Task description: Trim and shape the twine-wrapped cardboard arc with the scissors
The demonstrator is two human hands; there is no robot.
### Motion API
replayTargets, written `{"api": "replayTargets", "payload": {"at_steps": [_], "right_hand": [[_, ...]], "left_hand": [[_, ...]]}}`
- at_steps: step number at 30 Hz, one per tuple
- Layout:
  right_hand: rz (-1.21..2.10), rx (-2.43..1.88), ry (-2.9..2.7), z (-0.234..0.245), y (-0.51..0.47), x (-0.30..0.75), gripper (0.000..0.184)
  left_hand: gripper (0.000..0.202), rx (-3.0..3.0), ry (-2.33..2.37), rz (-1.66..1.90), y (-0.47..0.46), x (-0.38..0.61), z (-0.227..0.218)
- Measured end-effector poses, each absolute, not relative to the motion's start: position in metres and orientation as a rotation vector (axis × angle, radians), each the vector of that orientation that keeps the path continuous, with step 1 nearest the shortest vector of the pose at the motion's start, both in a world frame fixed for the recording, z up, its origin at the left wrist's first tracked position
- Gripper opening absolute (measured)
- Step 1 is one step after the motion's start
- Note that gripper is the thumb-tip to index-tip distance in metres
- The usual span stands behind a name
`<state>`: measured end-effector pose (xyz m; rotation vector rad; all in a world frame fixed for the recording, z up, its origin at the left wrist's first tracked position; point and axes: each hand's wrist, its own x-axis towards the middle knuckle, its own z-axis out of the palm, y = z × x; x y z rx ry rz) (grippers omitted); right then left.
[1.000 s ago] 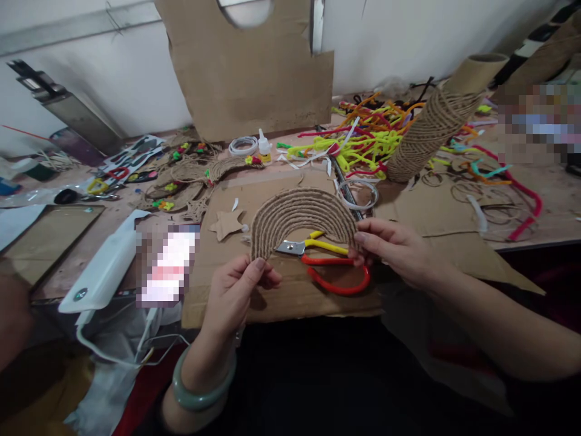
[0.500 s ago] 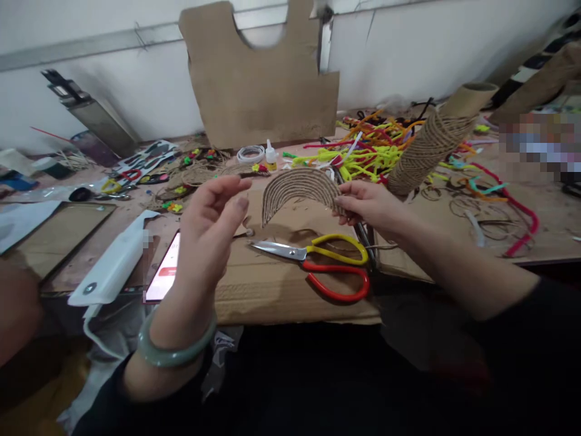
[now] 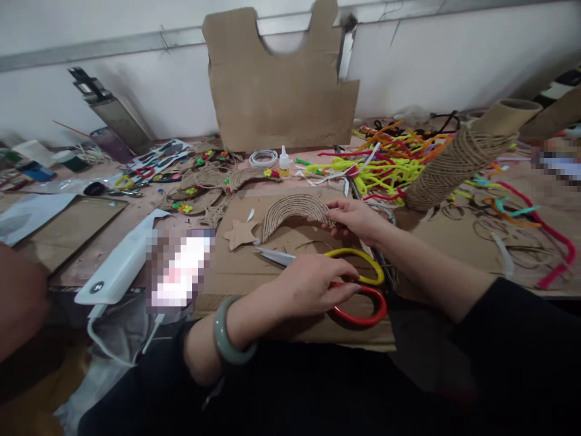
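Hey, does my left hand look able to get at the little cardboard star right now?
Probably yes. The left hand rests on the scissors handles, and the cardboard star lies uncovered just past the blades. The right hand holds the twine arch beside the star, not over it.

rough twine arch (image 3: 290, 210), glossy plastic-handled scissors (image 3: 358, 284)

A cardboard sheet (image 3: 254, 281), pipe cleaners (image 3: 385, 163) and glue bottle (image 3: 284, 163) litter the worktable (image 3: 136, 212).

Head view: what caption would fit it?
The left hand rests on red-and-yellow scissors; right hand holds a twine-covered arch over the cardboard sheet.
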<state>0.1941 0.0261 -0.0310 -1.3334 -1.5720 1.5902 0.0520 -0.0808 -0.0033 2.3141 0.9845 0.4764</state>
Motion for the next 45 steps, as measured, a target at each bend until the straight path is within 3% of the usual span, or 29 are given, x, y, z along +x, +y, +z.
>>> {"api": "replayTargets", "payload": {"at_steps": [4, 12, 17, 32, 38, 45], "right_hand": [[1.625, -1.282, -1.494, -0.024, 0.027, 0.194, 0.014], [1.530, -1.307, -1.397, -0.026, 0.041, 0.205, 0.015], [1.589, -1.316, -1.431, -0.027, 0.038, 0.201, 0.016], [1.606, -1.343, -1.590, -0.033, 0.031, 0.192, 0.019], [1.239, -1.404, -1.951, -0.041, 0.034, 0.198, 0.034], [0.702, -1.489, -2.275, -0.025, 0.035, 0.217, 0.025]], "left_hand": [[0.022, 2.354, 1.094, 0.502, -0.084, 0.034, 0.005], [0.024, 2.386, 1.975, 0.436, -0.095, -0.049, -0.020], [0.016, 2.290, 1.996, 0.243, -0.092, -0.054, -0.026], [0.020, 2.235, 1.882, 0.373, -0.087, -0.040, -0.021], [0.019, 2.279, 1.861, 0.450, -0.091, -0.038, -0.019], [0.020, 2.409, 1.688, 0.346, -0.096, -0.016, -0.007]]}}
